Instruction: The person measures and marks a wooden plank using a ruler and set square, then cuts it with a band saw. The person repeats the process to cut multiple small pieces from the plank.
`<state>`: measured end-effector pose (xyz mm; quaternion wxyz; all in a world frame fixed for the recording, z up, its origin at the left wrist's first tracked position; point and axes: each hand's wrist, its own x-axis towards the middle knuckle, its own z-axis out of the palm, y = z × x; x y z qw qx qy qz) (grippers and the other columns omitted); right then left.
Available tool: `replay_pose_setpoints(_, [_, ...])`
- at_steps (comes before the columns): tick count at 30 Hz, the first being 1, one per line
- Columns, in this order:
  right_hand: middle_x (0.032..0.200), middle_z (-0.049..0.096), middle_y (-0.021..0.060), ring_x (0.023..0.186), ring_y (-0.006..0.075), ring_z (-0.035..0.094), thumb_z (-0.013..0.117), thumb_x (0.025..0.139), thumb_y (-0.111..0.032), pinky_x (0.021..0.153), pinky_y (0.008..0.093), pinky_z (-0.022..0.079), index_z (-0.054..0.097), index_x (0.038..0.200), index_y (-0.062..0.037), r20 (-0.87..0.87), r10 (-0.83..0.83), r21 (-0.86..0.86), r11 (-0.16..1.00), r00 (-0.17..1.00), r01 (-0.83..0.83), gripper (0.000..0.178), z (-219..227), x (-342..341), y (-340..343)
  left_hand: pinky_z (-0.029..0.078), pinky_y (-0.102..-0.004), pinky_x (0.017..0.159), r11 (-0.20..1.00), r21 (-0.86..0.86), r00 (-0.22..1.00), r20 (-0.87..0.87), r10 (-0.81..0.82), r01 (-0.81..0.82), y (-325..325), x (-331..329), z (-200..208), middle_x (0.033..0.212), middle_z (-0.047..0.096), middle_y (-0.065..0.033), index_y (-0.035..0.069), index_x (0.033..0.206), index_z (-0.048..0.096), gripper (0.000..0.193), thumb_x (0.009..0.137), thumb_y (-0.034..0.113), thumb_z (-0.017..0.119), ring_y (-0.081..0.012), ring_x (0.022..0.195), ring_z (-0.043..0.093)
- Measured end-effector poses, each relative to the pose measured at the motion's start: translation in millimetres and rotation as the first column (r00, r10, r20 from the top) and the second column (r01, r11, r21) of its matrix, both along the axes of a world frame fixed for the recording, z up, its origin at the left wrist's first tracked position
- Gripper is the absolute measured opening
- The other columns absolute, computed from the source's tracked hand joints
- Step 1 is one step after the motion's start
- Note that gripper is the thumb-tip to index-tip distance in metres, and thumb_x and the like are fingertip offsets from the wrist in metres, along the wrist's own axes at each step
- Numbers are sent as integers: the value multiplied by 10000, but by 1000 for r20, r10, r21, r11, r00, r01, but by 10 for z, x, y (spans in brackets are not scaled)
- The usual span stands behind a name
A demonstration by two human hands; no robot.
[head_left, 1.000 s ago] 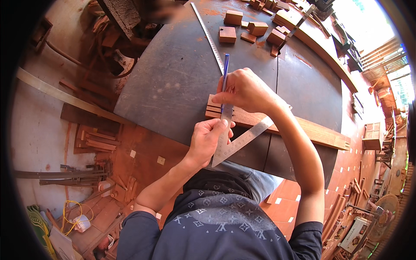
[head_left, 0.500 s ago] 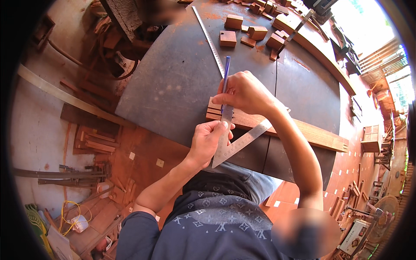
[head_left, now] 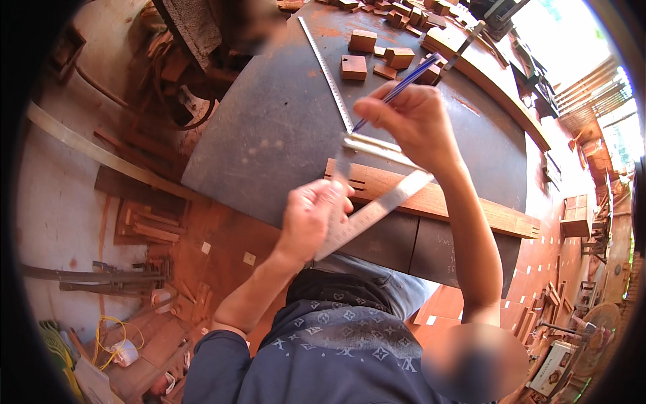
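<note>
My left hand (head_left: 311,214) grips a metal angle ruler (head_left: 373,217) near its corner. One arm of the ruler lies across a long reddish wooden bar (head_left: 444,202), and the other reaches over the bar's left end, blurred. Short dark slots or lines show at that end of the wood. Above the bar, my right hand (head_left: 420,124) pinches a blue pen (head_left: 408,79), slanted with its lower end towards the left and clear of the wood. A thin pale strip (head_left: 380,149) lies on the table behind the bar, partly hidden by my right hand.
The dark table (head_left: 242,135) carries a long steel ruler (head_left: 324,71) and several small wooden blocks (head_left: 353,67). A long curved plank (head_left: 498,94) runs along its far right edge. Machinery (head_left: 192,40) stands at the far left; scrap wood (head_left: 153,222) lies near the left wall.
My right hand has lifted the pen off the wood, up and to the right, tilting it over. My left hand has drawn the angle ruler a little left and away from the bar's slotted end.
</note>
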<state>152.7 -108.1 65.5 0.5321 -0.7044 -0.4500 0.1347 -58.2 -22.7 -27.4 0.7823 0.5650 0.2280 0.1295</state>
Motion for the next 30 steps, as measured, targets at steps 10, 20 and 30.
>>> replay_pose_setpoints(10, [1104,712,181,1030,367,735,681,1040,-147,900,456,605,747,1024,24,570,83,-319,939,817,127,184,-262,-14,421,489,-238,727,920,288,960,-5,279,-265,1826,-55,-369,844,685,19,13,1093,767,341,1168,277,565,-65,742,583])
replay_pose_setpoints(20, [941,774,72,1003,260,773,719,911,-128,927,421,566,797,804,-122,776,470,-550,830,421,88,132,-784,-280,1235,564,-489,937,172,985,835,-98,542,5,1922,-181,-330,1085,760,-156,22,1192,826,438,898,343,871,-371,1041,723])
replay_pose_setpoints(30, [1034,738,80,1085,274,722,840,888,-235,933,428,562,771,943,-106,754,353,-400,916,554,-39,156,-745,-266,896,533,-435,940,97,993,973,50,226,-74,1523,-82,-368,1120,748,-36,176,1083,883,258,838,254,914,-276,1077,674])
